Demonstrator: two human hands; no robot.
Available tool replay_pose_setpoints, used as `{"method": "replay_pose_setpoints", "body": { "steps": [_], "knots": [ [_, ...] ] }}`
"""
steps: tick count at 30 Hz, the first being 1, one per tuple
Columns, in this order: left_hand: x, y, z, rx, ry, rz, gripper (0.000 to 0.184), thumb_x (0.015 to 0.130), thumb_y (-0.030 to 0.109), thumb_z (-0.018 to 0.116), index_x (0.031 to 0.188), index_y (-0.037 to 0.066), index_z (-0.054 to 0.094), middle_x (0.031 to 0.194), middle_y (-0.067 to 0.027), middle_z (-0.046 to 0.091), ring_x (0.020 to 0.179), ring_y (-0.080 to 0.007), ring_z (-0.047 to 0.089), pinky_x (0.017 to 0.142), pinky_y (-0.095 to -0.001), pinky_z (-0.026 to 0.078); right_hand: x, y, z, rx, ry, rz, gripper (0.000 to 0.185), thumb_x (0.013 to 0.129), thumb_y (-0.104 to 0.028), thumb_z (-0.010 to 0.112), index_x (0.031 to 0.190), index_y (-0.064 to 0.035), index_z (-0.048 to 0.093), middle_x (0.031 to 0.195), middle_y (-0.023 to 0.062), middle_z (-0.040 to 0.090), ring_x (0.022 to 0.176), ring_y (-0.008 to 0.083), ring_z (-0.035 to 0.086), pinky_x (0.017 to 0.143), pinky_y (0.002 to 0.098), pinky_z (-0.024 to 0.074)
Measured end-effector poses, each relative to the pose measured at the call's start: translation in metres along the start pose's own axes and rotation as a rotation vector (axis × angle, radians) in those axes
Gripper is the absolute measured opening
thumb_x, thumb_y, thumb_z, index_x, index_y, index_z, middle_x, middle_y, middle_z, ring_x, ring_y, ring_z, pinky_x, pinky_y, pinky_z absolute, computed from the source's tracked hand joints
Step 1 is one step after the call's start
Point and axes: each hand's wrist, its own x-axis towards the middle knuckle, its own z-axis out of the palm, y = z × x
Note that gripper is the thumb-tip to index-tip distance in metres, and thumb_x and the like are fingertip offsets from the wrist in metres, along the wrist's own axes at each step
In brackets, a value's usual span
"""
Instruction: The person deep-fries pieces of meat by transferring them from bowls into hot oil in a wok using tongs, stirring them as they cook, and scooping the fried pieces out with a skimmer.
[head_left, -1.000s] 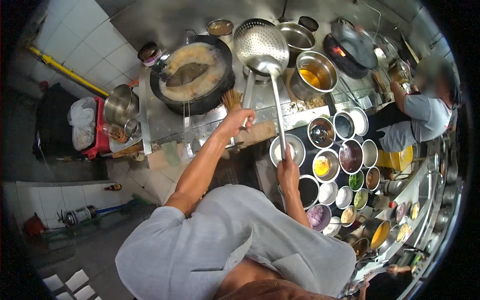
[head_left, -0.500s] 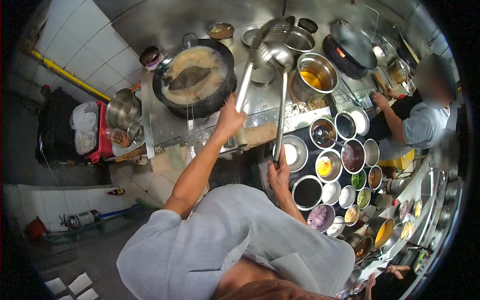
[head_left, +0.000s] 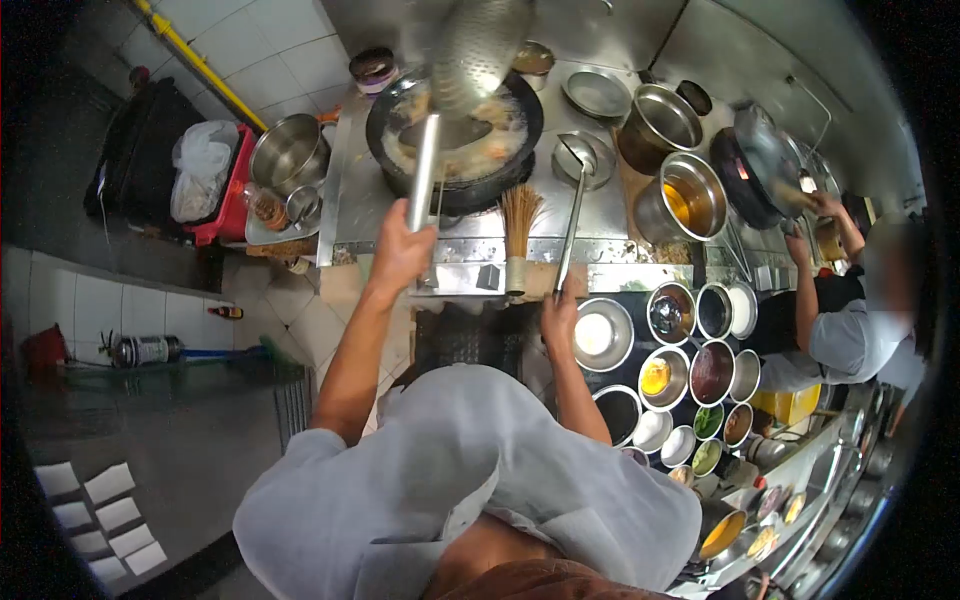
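Gripping: the left hand point(head_left: 402, 248) is wrapped round the skimmer's long metal handle; the right hand point(head_left: 560, 318) clasps the ladle point(head_left: 573, 225) near its handle end.
Skimmer point(head_left: 480, 60): out at 12 o'clock from the wearer, its holed head blurred, overlapping the wok point(head_left: 388, 172) in view; its height over it I cannot tell.
Skimmer feel: stiff metal, likely top-heavy and perhaps greasy; the handle's lower end, clear of the wok, looks the right hold.
Ladle bowl: at 1 o'clock, over a round pan point(head_left: 602, 172); rigid, likely lighter, steadiest held well back.
Brush point(head_left: 518, 225): stiff-looking bristles, between the two tools on the bench point(head_left: 350, 200).
Wok: pale froth around a dark piece; probably scalding, no place for fingers.
Co-worker point(head_left: 850, 335): over at 2 to 3 o'clock, beyond the food bowls.
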Motion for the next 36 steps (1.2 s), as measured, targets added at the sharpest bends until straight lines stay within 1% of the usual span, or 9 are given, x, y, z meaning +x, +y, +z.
{"method": "replay_pose_setpoints", "body": {
  "steps": [5,7,14,18,24,26,28,29,36],
  "knots": [
    [-0.053,0.003,-0.083,-0.006,0.226,-0.034,0.024,0.085,0.004,0.057,0.107,-0.001,0.049,0.064,-0.0018,0.05,0.043,-0.0089,0.046,0.036,-0.0265,0.037,0.015,0.0,0.034,-0.078,-0.194,0.253,0.07,0.086,-0.008,0.055,0.15,-0.0053,0.027,0.091,0.0338,0.064,0.085,0.0496,0.063,0.077,0.0551,0.0492],
    [-0.073,-0.005,-0.114,0.0,0.285,-0.054,0.024,0.085,0.003,0.057,0.107,-0.002,0.049,0.064,-0.0016,0.049,0.042,-0.0089,0.045,0.036,-0.0262,0.036,0.023,-0.026,0.03,-0.064,-0.3,0.443,0.065,0.084,-0.006,0.051,0.144,0.0064,0.032,0.126,0.0365,0.052,0.114,0.0498,0.054,0.096,0.0515,0.0431],
    [-0.13,-0.056,-0.194,-0.081,0.411,-0.173,0.014,0.086,0.002,0.056,0.098,0.002,0.047,0.063,-0.0025,0.048,0.04,-0.0097,0.044,0.034,-0.0266,0.037,0.032,-0.05,0.052,-0.365,-0.393,0.204,0.063,0.091,-0.02,0.058,0.144,0.0041,0.035,0.122,0.0375,0.054,0.108,0.0489,0.056,0.09,0.0517,0.0472],
    [-0.144,-0.089,-0.229,-0.131,0.434,-0.242,0.013,0.085,0.001,0.055,0.095,0.003,0.046,0.063,-0.0034,0.049,0.038,-0.0102,0.044,0.033,-0.0272,0.037,0.06,-0.197,0.036,0.253,-0.503,0.426,0.067,0.093,-0.032,0.058,0.144,0.0045,0.035,0.099,0.0269,0.065,0.078,0.0315,0.068,0.071,0.0424,0.0554],
    [-0.15,-0.116,-0.259,-0.222,0.388,-0.251,0.02,0.084,0.004,0.055,0.102,0.001,0.047,0.062,-0.0048,0.051,0.037,-0.0119,0.044,0.031,-0.0293,0.038,0.064,-0.253,0.071,0.113,-0.71,0.343,0.083,0.087,-0.029,0.063,0.149,0.0035,0.019,0.072,0.0172,0.064,0.057,0.0233,0.064,0.045,0.0358,0.0515],
    [-0.152,-0.107,-0.264,-0.249,0.381,-0.267,0.015,0.083,0.002,0.055,0.095,0.002,0.046,0.063,-0.0041,0.051,0.038,-0.0103,0.045,0.032,-0.0269,0.038,0.068,-0.245,0.084,0.008,-0.743,0.426,0.077,0.087,-0.022,0.063,0.152,-0.0053,0.024,0.083,0.022,0.067,0.066,0.0296,0.068,0.054,0.0414,0.0561],
    [-0.154,-0.112,-0.271,-0.291,0.341,-0.269,0.016,0.083,0.002,0.055,0.096,0.001,0.046,0.062,-0.0042,0.05,0.038,-0.0105,0.044,0.032,-0.0272,0.038,0.063,-0.242,0.095,-0.471,-0.405,-0.187,0.054,0.094,-0.024,0.046,0.136,0.0076,0.041,0.08,0.0305,0.065,0.073,0.0446,0.067,0.066,0.0502,0.0549],
    [-0.153,-0.116,-0.273,-0.293,0.333,-0.271,0.016,0.083,0.002,0.055,0.096,0.001,0.046,0.062,-0.0042,0.05,0.038,-0.0105,0.044,0.032,-0.0272,0.038,0.064,-0.236,0.09,-0.421,-0.493,-0.015,0.046,0.098,-0.024,0.036,0.128,0.0085,0.05,0.087,0.0343,0.065,0.084,0.0515,0.063,0.079,0.055,0.0515],
    [-0.145,-0.127,-0.278,-0.24,0.301,-0.291,0.02,0.084,0.004,0.056,0.102,0.002,0.048,0.061,-0.0042,0.049,0.037,-0.0116,0.044,0.03,-0.0292,0.038,0.086,-0.266,0.049,-0.572,-0.525,0.097,0.05,0.103,-0.028,0.027,0.104,0.0044,0.066,0.092,0.0317,0.066,0.088,0.0474,0.065,0.08,0.0548,0.0512]
  ]
}}
